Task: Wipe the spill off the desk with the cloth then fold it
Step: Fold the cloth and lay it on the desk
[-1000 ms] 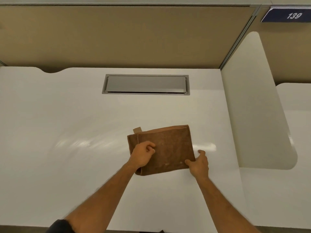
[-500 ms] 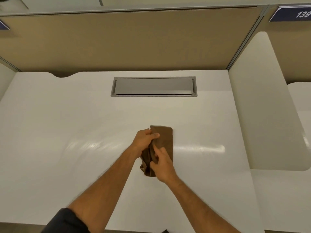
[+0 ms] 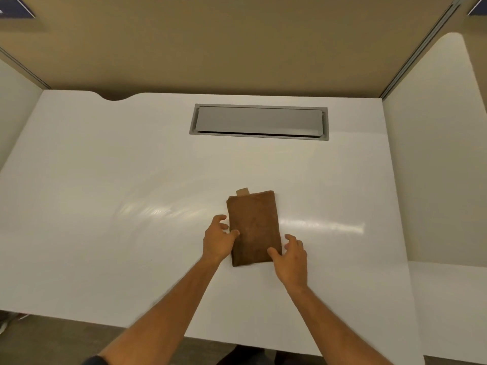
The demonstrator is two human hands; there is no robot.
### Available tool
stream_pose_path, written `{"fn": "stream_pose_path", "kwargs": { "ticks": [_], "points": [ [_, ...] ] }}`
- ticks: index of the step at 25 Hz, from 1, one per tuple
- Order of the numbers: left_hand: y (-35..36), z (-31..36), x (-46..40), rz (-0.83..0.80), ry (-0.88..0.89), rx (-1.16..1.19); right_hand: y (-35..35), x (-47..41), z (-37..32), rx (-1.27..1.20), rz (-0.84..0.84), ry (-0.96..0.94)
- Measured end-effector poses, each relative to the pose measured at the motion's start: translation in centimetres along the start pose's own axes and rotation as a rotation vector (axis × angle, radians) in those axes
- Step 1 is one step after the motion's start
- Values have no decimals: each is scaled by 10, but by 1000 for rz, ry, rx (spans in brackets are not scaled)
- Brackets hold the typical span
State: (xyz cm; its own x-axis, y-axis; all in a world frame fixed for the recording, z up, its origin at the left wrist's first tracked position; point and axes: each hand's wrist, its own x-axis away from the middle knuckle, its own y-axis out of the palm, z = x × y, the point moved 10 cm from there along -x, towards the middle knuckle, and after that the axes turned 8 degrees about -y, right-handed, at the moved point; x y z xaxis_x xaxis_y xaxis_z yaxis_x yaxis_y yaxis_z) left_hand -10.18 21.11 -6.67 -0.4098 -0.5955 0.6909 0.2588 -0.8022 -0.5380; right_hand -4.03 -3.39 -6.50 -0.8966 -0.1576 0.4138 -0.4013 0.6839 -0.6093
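1. Nearest, two bare forearms reached forward over the front edge of the white rectangular desk (image 3: 105,233).
2. Left hand (image 3: 217,239) lay with fingers spread and loose, thumb touching the left edge of the brown folded terry cloth (image 3: 253,227).
3. Right hand (image 3: 290,255) was likewise spread, thumb resting on the cloth's near right corner; neither hand gripped it.
4. Cloth lay flat at desk centre, a tan tag (image 3: 242,191) protruding from its far edge.
5. Beyond stood a grey rectangular cable hatch (image 3: 259,121), then a tan partition panel (image 3: 210,48).
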Motion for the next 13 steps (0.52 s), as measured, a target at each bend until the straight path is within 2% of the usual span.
{"fn": "stream_pose_path", "kwargs": {
  "ticks": [3, 5, 9, 11, 13],
  "points": [
    [22, -31, 21, -76, -112, -60, 15, 1, 21, -29, -138, 174],
    [32, -47, 29, -108, -175, 14, 21, 2, 27, -170, -181, 266],
    [55, -69, 46, -275, -460, 535, 39, 25, 22, -834, -404, 590],
    [51, -62, 49, -265, -474, 702, 32, 27, 15, -951, -393, 627],
    [38, -46, 44, -192, -434, 795, 21, 15, 4, -956, -339, 582]
  ]
}}
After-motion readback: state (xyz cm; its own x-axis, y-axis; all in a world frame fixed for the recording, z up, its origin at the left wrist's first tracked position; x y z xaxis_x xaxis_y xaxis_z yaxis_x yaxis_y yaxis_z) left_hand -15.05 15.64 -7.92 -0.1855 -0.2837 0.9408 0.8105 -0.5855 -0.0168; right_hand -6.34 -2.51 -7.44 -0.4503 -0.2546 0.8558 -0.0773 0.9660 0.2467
